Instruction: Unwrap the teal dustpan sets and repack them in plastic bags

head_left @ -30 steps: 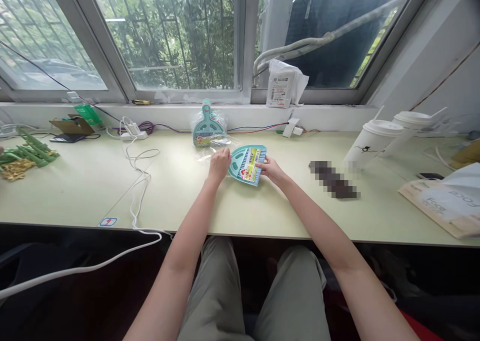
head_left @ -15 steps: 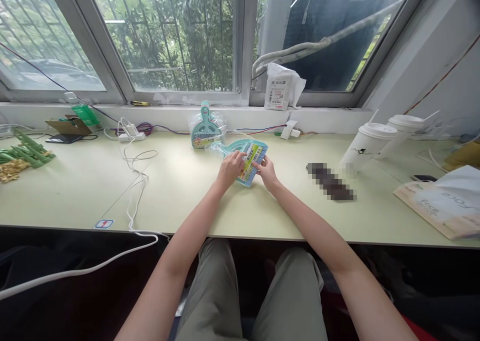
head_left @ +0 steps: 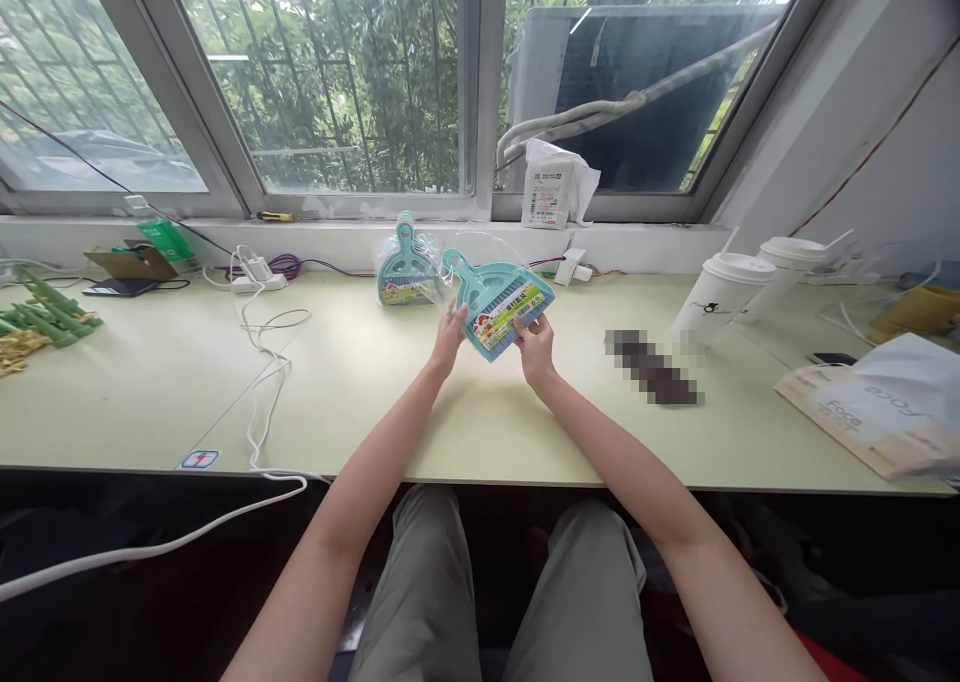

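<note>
A turquoise mini dustpan and brush set (head_left: 498, 307) in clear wrap is held up over the table, tilted, its handle toward the upper left. Its printed label and the brush's blue bristles face me. My left hand (head_left: 450, 340) is closed on its left edge. Along the lower right edge, my right hand (head_left: 537, 352) grips it with the thumb on the front; the other fingers are partly hidden behind. Behind it, to the left, more wrapped dustpan sets (head_left: 407, 270) lean together against the wall below the window.
A white power strip (head_left: 258, 280) and its cable (head_left: 279, 362) lie to the left. On the right are two lidded paper cups (head_left: 721, 297), a blurred dark object (head_left: 654, 367) and a tissue pack (head_left: 874, 402). A white package (head_left: 551, 190) stands on the sill.
The dustpan set has been lifted and turned so its label faces me more. My left hand has moved from the label to its left edge. The view has shifted slightly.
</note>
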Available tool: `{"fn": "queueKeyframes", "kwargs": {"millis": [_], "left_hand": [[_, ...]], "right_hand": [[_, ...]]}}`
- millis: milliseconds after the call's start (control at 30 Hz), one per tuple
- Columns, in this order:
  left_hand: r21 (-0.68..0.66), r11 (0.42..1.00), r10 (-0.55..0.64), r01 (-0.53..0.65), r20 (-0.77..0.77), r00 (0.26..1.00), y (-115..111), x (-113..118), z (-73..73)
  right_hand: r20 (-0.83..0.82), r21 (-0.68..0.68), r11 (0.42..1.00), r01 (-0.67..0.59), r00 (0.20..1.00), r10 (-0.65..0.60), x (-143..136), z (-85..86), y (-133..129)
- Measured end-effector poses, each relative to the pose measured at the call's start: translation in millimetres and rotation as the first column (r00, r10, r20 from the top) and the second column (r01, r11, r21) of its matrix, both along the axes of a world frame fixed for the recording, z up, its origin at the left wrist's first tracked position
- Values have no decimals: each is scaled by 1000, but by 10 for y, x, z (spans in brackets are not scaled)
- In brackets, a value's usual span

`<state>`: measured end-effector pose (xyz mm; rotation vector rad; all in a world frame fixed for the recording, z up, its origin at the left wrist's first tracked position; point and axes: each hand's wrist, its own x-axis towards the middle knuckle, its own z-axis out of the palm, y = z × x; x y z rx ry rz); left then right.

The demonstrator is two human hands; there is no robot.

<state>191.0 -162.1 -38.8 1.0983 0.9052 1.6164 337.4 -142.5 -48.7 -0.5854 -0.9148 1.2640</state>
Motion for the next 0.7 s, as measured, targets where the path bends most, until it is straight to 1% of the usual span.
{"fn": "queueKeyframes", "kwargs": {"millis": [67,100,167,200,267,367,433,500,600,633,700], "left_hand": [[-108,985,-135,136,17,991,17,116,-104],[-138,971,-196,196,17,980,9,180,-144],[-150,946,-289,289,19,957,-23,287,-180],[-137,943,-305,304,18,952,-40,320,-177],[-102,959,-262,263,19,965,-56,339,-150],[-24,992,-128,128,-12,992,-29,290,-135],[45,999,-24,26,-53,998,9,251,-168],[85,995,62,-55,-75,995,43,229,-218],[88,992,97,-88,-94,991,66,225,-262],[99,992,94,-83,-106,990,66,226,-263],[142,988,78,-57,-147,986,51,230,-249]], "right_hand": [[4,-17,996,85,996,-85,8,-23,23],[-2,-32,992,123,992,-124,22,-29,40],[-30,-54,984,167,985,-169,64,-27,77],[-46,-56,984,171,984,-173,83,-19,91],[-71,-48,987,153,985,-157,103,1,100],[-77,-31,995,92,993,-95,69,14,72],[-74,-36,998,47,996,-50,30,13,47],[-69,-56,998,6,998,-10,14,18,42],[-51,-99,994,-51,998,46,70,47,99],[-52,-117,992,-53,998,47,108,57,133],[-68,-164,986,-9,998,-2,195,61,213]]}}
